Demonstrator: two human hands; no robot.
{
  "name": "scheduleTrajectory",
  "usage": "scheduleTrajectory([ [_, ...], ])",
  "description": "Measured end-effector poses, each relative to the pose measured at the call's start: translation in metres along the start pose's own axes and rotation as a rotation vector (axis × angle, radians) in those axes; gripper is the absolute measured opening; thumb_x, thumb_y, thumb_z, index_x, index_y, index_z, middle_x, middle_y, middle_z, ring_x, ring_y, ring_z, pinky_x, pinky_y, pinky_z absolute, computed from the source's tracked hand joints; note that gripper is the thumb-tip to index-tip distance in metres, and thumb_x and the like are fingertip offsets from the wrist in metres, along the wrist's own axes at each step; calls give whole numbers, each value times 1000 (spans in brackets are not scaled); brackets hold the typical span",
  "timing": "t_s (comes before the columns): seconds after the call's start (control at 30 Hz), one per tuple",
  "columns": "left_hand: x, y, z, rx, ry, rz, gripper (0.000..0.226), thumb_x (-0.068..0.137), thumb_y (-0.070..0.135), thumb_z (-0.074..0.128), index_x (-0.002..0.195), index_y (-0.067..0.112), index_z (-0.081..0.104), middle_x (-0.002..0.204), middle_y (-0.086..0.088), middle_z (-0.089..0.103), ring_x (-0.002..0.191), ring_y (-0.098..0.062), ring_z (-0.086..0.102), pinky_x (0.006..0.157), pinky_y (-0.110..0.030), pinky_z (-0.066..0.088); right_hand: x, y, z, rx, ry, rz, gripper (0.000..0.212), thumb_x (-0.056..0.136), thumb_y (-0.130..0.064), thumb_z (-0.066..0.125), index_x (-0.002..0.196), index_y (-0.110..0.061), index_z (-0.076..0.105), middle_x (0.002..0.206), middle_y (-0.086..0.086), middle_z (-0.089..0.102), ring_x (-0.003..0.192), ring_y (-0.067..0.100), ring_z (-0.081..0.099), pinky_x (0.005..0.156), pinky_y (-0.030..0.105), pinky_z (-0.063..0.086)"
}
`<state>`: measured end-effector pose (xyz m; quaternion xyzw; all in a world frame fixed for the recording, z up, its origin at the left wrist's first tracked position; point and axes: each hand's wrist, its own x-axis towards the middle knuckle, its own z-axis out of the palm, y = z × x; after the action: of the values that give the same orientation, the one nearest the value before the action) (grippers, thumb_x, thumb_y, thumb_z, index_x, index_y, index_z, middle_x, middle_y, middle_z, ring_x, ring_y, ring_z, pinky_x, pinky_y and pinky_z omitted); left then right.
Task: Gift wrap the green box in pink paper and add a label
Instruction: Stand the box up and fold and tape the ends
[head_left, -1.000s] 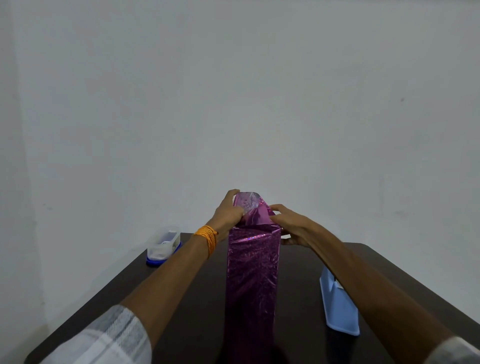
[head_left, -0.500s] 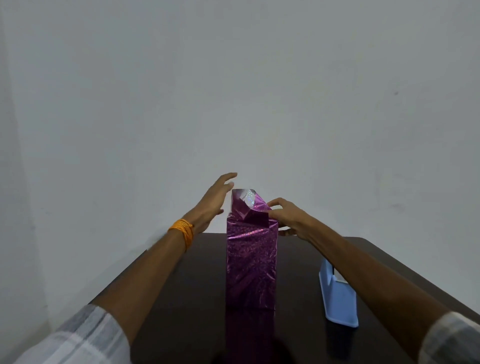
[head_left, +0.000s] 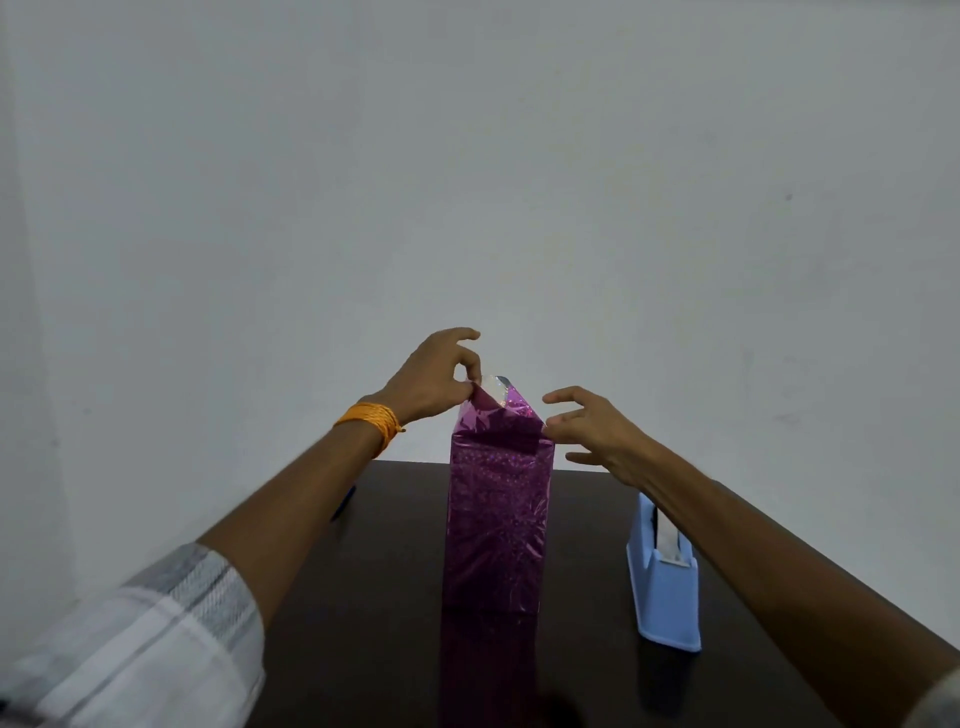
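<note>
My left hand (head_left: 436, 376) pinches the top flap of the pink paper (head_left: 493, 415) between thumb and forefinger. My right hand (head_left: 597, 431) is spread loose, gripping nothing, with its thumb tip at the paper's upper right corner. The box (head_left: 496, 530) stands upright mid-table, fully covered in glittery foil and peaked on top. The table (head_left: 363, 597) is dark. A blue tape dispenser (head_left: 662, 587) sits to the right, and a plain pale wall (head_left: 467, 156) is behind.

The pink paper (head_left: 496, 519) hides the box entirely, the left forearm (head_left: 291, 519) covers most of a blue object (head_left: 344, 503), and the table's (head_left: 363, 623) near end is cut off.
</note>
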<state>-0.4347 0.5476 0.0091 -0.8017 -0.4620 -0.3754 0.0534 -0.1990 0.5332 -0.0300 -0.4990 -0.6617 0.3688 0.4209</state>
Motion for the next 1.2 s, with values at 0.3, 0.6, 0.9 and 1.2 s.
scheduleTrajectory([
  [0.3,-11,16,18,-437,-33,-233,16,83,-3,49,82,-1,65,98,10,59,90,-3,52,85,-31,46,7,-2,3,-14,-19,45,53,82,-7,73,128,-22,53,109,6,72,106,17,64,102,47,46],
  [0.6,-16,7,45,-417,-114,-176,8,84,16,71,92,19,69,114,3,62,105,-19,59,75,-20,49,8,6,1,17,-5,71,51,81,-17,79,125,-25,54,117,7,70,105,15,66,90,39,48],
  [0.9,-14,46,16,-596,378,-201,23,100,24,48,100,14,69,105,7,67,93,1,57,76,-13,43,2,13,3,28,177,-39,47,86,-39,75,125,-21,54,116,7,64,107,22,63,92,41,53],
  [1.2,-21,117,57,-355,289,118,16,89,12,58,86,16,74,81,6,70,74,-6,63,71,-18,50,-42,40,-49,-237,532,-133,20,89,-23,71,82,-4,72,80,-2,70,75,7,64,64,21,46],
])
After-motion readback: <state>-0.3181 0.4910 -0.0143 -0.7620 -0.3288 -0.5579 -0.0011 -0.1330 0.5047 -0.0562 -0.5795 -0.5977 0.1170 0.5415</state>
